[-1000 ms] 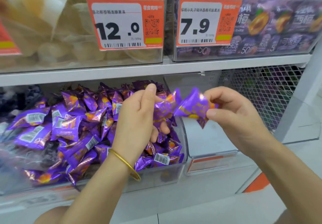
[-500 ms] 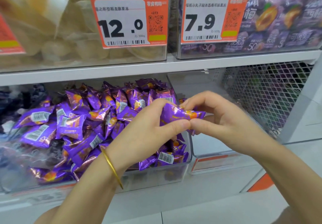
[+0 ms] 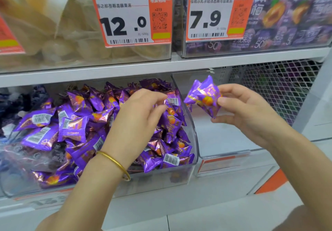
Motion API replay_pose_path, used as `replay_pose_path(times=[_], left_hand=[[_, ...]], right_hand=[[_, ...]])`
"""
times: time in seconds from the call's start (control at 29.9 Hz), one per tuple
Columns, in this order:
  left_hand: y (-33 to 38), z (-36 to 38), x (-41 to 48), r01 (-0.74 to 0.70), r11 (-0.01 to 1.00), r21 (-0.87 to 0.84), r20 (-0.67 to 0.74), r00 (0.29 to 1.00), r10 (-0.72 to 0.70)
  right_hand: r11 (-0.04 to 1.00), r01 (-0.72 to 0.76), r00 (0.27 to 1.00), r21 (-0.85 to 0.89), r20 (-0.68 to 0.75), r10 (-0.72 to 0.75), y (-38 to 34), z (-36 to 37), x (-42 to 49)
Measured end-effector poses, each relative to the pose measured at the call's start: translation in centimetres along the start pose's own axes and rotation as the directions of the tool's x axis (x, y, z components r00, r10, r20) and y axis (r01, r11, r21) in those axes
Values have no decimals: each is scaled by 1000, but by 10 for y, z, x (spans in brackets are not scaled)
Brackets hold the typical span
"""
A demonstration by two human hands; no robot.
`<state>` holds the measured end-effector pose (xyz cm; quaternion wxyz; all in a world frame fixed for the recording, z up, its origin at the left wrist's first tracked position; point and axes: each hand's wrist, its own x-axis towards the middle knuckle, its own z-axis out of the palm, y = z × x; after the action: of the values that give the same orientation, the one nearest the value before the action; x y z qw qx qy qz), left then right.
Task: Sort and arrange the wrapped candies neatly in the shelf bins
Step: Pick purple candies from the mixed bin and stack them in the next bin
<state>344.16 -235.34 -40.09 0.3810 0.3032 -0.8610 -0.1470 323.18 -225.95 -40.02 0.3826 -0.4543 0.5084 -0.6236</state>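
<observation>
A purple wrapped candy (image 3: 203, 99) with an orange fruit printed on its foil is pinched by one end between the thumb and curled fingers (image 3: 231, 90) of a person's right hand (image 3: 246, 112), held in the air in front of the open mouth of a clear shelf bin (image 3: 233, 160) on the lower shelf. Just to its left, the left hand (image 3: 136, 115), a gold bangle (image 3: 115, 162) on its wrist, hovers over a heap of matching purple candies (image 3: 80, 123) that fills the neighbouring clear bin (image 3: 152, 182); its fingers are loosely curled, the tips at a barcoded candy (image 3: 172, 101) on top of the heap, though whether they grip it cannot be told. On the white shelf (image 3: 125, 69) above stand two more clear bins with orange price tags, one marked 12.0 (image 3: 125, 20) before pale jelly cups (image 3: 53, 33), the other 7.9 (image 3: 210, 15) before purple packs (image 3: 287, 15). A wire mesh panel (image 3: 280, 87) stands at the right behind the hands.
</observation>
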Motion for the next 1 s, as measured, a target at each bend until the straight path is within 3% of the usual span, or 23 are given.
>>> replay_pose_path(times=[0.2, 0.47, 0.6, 0.74, 0.8, 0.9, 1.0], left_hand=[[9, 12, -6, -48, 963, 266, 243, 970, -19], [1, 17, -5, -145, 967, 208, 206, 973, 102], [-7, 11, -1, -120, 991, 66, 133, 985, 111], [3, 8, 0, -33, 987, -159, 8, 999, 34], [9, 9, 1, -27, 956, -292, -22, 1000, 21], [17, 16, 0, -47, 882, -469, 6, 998, 56], [25, 25, 0, -63, 872, -486, 12, 997, 79]], right_hand=[[958, -192, 981, 212, 25, 191, 5, 3, 2], [891, -336, 928, 304, -55, 369, 8, 4, 4], [892, -346, 916, 291, -99, 388, 7, 6, 4], [956, -269, 946, 118, -153, 285, 10, 12, 1], [985, -156, 968, -76, -212, 137, 12, 17, -1], [924, 71, 961, -376, -222, -164, 13, 25, -3], [895, 214, 951, -392, -126, -282, 11, 32, -6]])
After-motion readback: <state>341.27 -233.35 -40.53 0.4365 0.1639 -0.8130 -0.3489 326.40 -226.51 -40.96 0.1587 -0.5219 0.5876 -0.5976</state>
